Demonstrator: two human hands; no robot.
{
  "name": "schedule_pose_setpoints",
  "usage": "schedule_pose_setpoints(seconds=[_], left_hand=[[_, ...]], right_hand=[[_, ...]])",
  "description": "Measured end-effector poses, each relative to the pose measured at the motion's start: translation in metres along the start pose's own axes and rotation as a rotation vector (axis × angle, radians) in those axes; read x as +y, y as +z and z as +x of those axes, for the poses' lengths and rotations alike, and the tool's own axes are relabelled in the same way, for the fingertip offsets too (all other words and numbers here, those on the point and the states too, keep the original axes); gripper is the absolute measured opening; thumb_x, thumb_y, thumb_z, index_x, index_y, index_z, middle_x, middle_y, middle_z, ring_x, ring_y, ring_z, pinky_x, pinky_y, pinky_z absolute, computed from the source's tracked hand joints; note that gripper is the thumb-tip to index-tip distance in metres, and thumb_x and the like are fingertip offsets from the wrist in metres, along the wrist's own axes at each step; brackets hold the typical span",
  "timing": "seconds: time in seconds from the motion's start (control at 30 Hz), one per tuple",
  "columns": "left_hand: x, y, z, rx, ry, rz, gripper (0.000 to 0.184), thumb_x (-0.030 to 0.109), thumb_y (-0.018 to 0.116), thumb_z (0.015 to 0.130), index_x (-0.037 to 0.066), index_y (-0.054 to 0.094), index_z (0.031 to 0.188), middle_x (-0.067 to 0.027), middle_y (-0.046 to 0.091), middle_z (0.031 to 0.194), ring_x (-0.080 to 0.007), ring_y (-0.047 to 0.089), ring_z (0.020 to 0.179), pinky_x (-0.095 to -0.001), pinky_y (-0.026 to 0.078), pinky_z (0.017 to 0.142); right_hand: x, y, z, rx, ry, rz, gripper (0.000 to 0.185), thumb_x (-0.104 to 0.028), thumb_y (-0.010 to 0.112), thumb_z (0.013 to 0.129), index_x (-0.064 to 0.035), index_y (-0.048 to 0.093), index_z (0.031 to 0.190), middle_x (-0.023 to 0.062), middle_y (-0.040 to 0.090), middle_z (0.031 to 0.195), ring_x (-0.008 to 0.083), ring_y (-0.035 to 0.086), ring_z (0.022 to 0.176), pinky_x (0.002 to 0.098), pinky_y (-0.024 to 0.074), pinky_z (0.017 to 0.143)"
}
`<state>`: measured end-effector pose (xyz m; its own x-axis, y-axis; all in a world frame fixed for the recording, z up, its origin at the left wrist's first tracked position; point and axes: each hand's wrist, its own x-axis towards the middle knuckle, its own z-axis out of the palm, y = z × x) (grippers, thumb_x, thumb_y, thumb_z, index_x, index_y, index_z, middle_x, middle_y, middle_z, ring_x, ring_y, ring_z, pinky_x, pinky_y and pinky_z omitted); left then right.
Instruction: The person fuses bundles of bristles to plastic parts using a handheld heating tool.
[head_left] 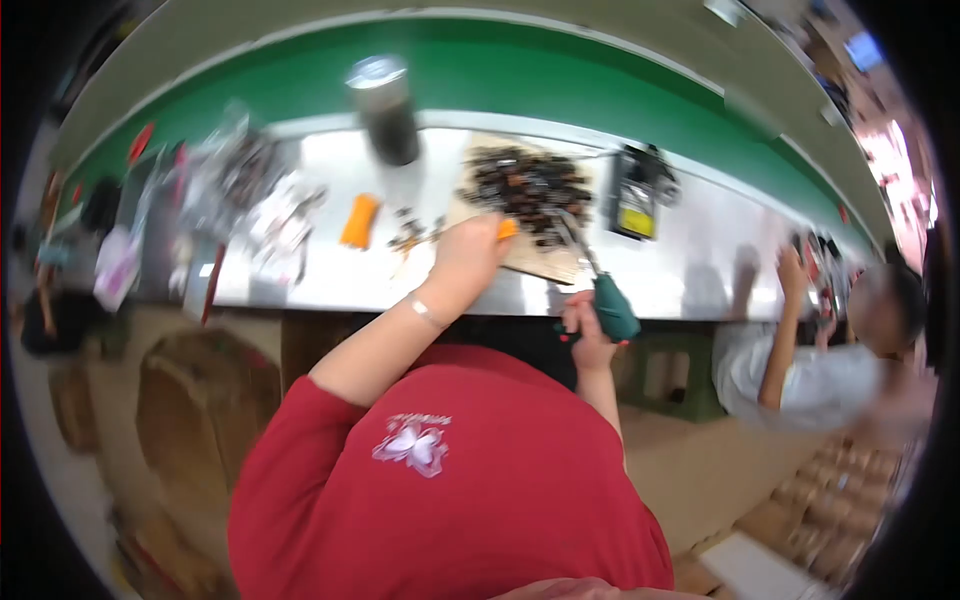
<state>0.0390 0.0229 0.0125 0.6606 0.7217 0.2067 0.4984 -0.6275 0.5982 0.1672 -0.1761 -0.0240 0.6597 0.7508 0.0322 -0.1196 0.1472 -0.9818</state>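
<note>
My left hand (468,265) is closed around a small orange object (508,229), only the end of which shows beyond the fingers. It rests at the near edge of a board (545,262) heaped with small dark brown and black parts (528,188). In my right hand (590,335) is a green-handled tool (614,308) with a slim metal tip; blur hides its exact kind. The tip points at the near right side of the heap. Left of my left hand stands an orange block (360,221), with a few loose dark bits (408,232) beside it.
A dark cylinder with a silvery lid (385,110) stands behind the orange block. Right of the board is a black device with a yellow label (632,200). Plastic bags (245,165) crowd the left of the metal table. A co-worker (810,370) sits at the right.
</note>
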Motion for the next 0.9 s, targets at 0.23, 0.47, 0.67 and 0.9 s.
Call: schedule_pose_setpoints(seconds=[0.23,0.47,0.67,0.9], left_hand=[[0.014,0.012,0.015,-0.006,0.008,0.045,0.021,0.024,0.068,0.087,0.004,0.064,0.093,-0.0212,0.066,0.08,-0.0424,0.064,0.077,-0.0487,0.05,0.067],[0.013,-0.005,0.013,-0.088,0.003,0.031,0.023,0.022,0.068,0.087,0.002,0.065,0.098,-0.0243,0.066,0.085,-0.0438,0.063,0.083,-0.0486,0.05,0.07],[0.003,-0.004,0.006,-0.123,-0.009,0.054,0.024,0.023,0.068,0.088,0.002,0.065,0.101,-0.0252,0.066,0.086,-0.0448,0.063,0.083,-0.0475,0.05,0.07],[0.008,-0.01,-0.004,-0.142,0.005,-0.003,0.024,0.021,0.069,0.087,0.003,0.067,0.103,-0.0229,0.067,0.085,-0.0409,0.066,0.08,-0.0425,0.052,0.07]], right_hand=[[0.005,-0.007,-0.005,0.032,0.046,0.06,0.013,-0.011,0.055,0.097,-0.0006,0.061,0.093,0.0,0.05,0.062,0.0076,0.046,0.054,0.0236,0.0395,0.054],[-0.002,0.001,-0.005,0.061,0.028,0.053,0.009,-0.009,0.057,0.096,-0.0021,0.06,0.092,-0.0001,0.055,0.07,0.0059,0.05,0.055,0.022,0.0414,0.054],[0.019,0.001,-0.007,0.12,0.094,-0.009,0.01,-0.01,0.07,0.09,-0.0066,0.064,0.097,-0.002,0.065,0.084,0.0043,0.057,0.062,0.0211,0.048,0.06],[0.012,0.002,-0.004,0.139,-0.129,-0.131,0.024,-0.008,0.076,0.082,-0.0043,0.065,0.104,0.0018,0.07,0.091,0.0092,0.066,0.081,0.0243,0.0523,0.073]])
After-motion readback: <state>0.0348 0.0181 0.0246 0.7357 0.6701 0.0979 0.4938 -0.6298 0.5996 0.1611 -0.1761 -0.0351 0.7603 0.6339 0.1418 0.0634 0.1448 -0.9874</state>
